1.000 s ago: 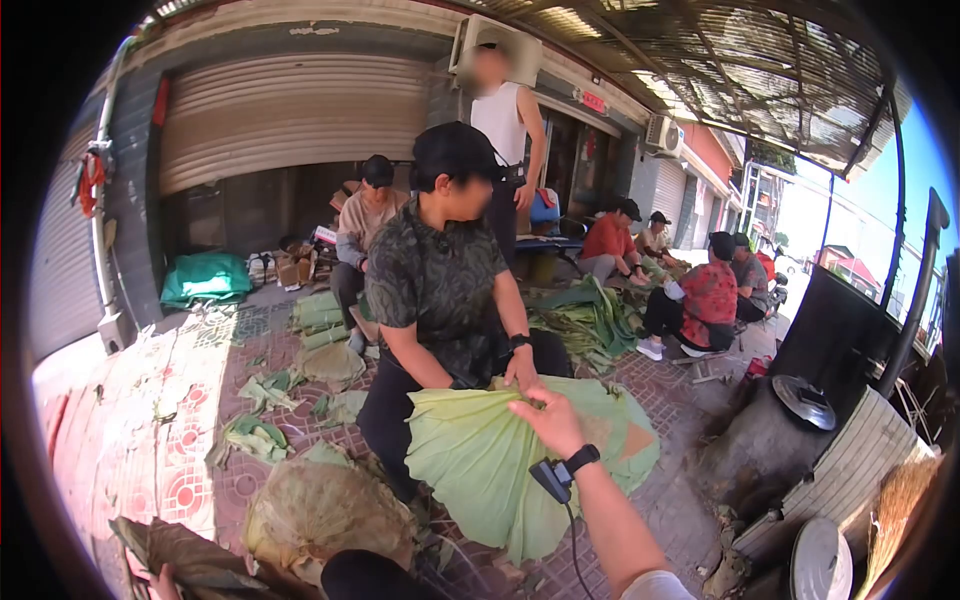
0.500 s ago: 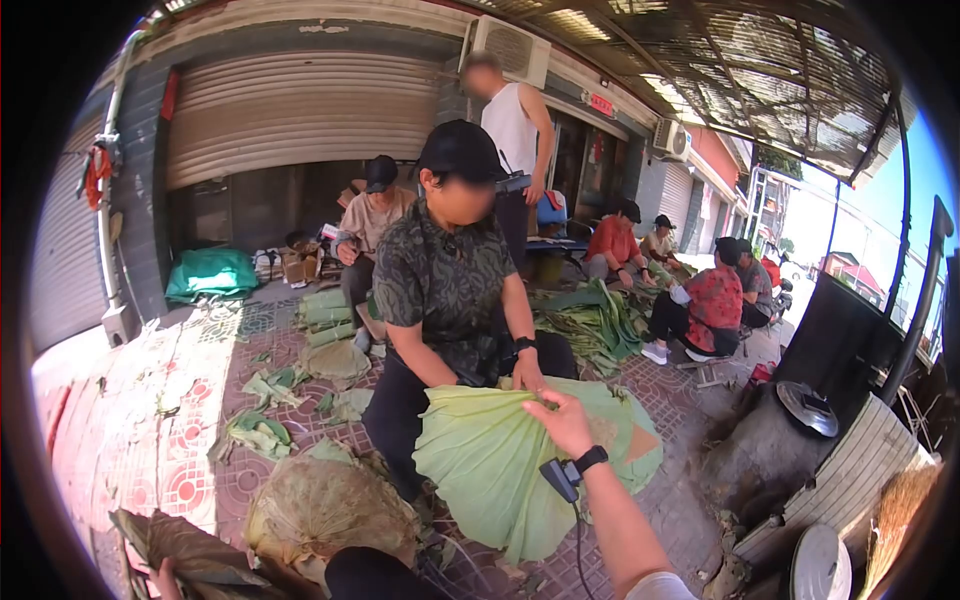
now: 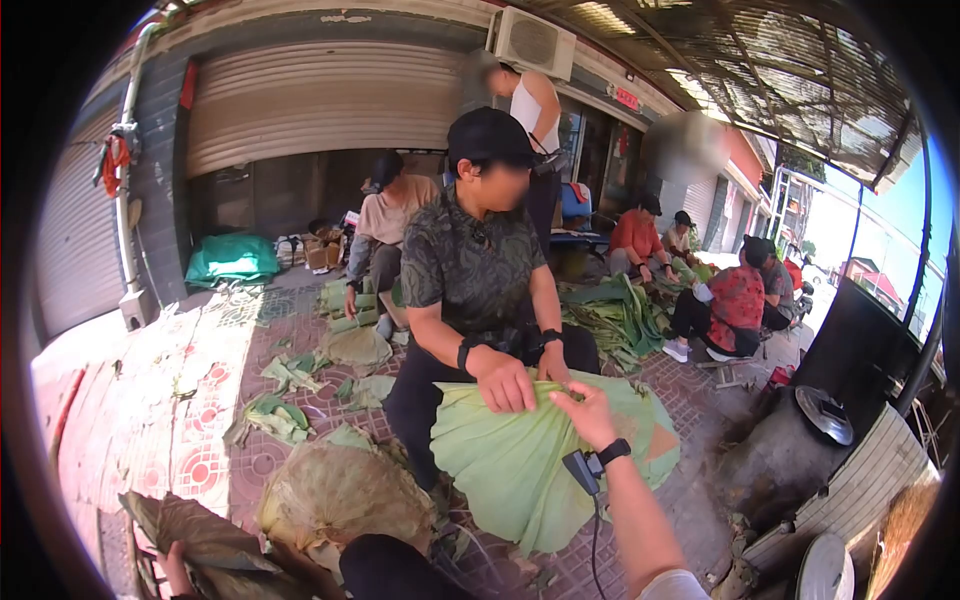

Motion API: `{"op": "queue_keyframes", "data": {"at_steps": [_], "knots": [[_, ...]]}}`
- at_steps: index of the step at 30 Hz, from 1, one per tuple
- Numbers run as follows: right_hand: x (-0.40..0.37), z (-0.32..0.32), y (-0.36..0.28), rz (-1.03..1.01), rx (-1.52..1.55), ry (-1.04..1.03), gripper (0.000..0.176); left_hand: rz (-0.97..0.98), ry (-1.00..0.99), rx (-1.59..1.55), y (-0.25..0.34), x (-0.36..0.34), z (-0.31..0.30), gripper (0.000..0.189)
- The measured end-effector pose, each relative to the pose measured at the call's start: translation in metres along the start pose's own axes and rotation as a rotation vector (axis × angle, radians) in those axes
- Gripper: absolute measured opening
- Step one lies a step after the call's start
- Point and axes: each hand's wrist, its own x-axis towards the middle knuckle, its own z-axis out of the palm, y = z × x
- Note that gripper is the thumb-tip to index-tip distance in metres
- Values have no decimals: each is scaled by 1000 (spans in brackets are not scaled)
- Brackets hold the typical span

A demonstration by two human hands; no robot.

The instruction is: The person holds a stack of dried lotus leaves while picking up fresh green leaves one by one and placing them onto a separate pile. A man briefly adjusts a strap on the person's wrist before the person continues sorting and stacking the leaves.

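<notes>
In front of me a broad pale-green lotus leaf is spread in pleats, part of it lying over other leaves by a co-worker's knees. My right hand pinches its upper edge between thumb and fingers, with a watch-like band on the wrist. Both hands of the co-worker are at the same edge, just left of my fingers. At the lower left, my left hand is partly hidden, its fingers closed at a brownish dried lotus leaf. Between my hands lies another dried leaf, round and wrinkled.
The seated co-worker faces me. Other people sit behind around a pile of green leaves; one person stands. Leaf scraps litter the patterned paving. At right are a dark stove-like block, a metal lid and a broom.
The co-worker's hand has come out from behind the leaf onto its top edge. My right hand still pinches the leaf. The view has turned slightly left.
</notes>
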Motion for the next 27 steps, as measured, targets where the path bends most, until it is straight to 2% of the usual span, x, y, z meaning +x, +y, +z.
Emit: {"op": "queue_keyframes", "data": {"at_steps": [1, 4, 5, 7, 8, 11, 12, 15, 17, 18, 19, 20, 21, 24, 25, 27], "knots": [[0, 0, 1, -11, -6, 6, 31, 2, 9, -28, -1, 0, 0, 59], [2, 0, -1, 104, -206, -38, 36, -3, -18, 42, 2, -1, 1, 45], [3, 2, -2, 26, -223, 36, 40, -19, -19, 42, 7, -5, 2, 44], [4, 13, -13, -130, -254, 178, 52, 35, -32, -97, -7, 2, 1, 42], [3, 10, -22, -27, -236, 88, 70, 34, -22, -33, -11, 9, -2, 40], [-9, 25, -65, -319, -607, 400, 72, 40, -28, 77, -8, 11, -4, 38], [-12, 27, -79, -379, -595, 386, 73, 2, -14, 126, -7, 12, -6, 34], [-26, 55, -115, -537, -490, 388, 71, 21, -15, -23, -27, 25, -9, 30], [-34, 85, -136, -565, -269, 252, 51, 21, -38, -126, -4, 3, 3, 34], [-35, 104, -140, -570, -157, 150, 45, -36, -49, -140, 46, -38, 19, 41], [-40, 130, -144, -571, -23, 35, 39, -67, 41, -34, 77, -63, 29, 47], [-46, 155, -151, -461, 97, -101, 32, -189, 99, -46, 91, -72, 33, 50], [-47, 177, -155, -358, 199, -234, 26, -178, 170, 22, 100, -78, 35, 54], [-48, 247, -148, -242, 222, -700, 26, -151, 102, -124, 113, -85, 33, 46], [-48, 268, -145, -153, 149, -884, 32, -150, 60, -174, 112, -84, 30, 43], [-51, 309, -137, -165, -150, -1116, 43, -182, 122, -147, 119, -89, 27, 41]]}}
